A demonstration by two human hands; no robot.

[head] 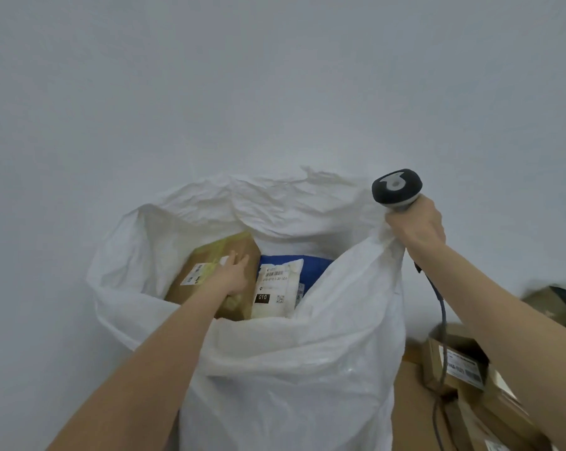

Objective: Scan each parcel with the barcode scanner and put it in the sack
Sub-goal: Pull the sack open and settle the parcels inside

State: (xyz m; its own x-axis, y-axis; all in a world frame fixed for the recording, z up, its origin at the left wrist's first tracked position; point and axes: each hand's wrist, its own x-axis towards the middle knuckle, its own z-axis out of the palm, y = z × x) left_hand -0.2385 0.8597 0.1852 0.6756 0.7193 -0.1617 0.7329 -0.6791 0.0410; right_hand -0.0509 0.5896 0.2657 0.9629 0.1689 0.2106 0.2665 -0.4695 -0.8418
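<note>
Head view, looking down into a large white woven plastic sack (275,359) that stands open against a pale grey wall (210,76). My left hand (234,275) reaches over the near rim into the sack and rests on the top face of a brown cardboard parcel box (207,257). The box bears yellowish tape and a white label and lies tilted at the left of the sack's interior. The fingers (242,265) lie close together, extended toward the box's right edge. Whether they curl round that edge I cannot tell, as the hand is blurred.

Just right of the box, touching it, I note a white plastic mailer parcel (275,288) with a barcode label and a black patch reading "010". Right of the mailer and farther back shows a blue parcel (317,271), partly hidden by the sack's wall.

My right hand (416,231) is raised at the sack's right rim. Its fingers are wrapped round the handle of a dark grey handheld barcode scanner (396,189), whose head points up and away. The same grip pinches a fold of the sack's rim against the handle. A dark cable (441,307) hangs from the handle's base to the near right. There, open brown cardboard boxes (457,356) with white labels lie beside the sack.
</note>
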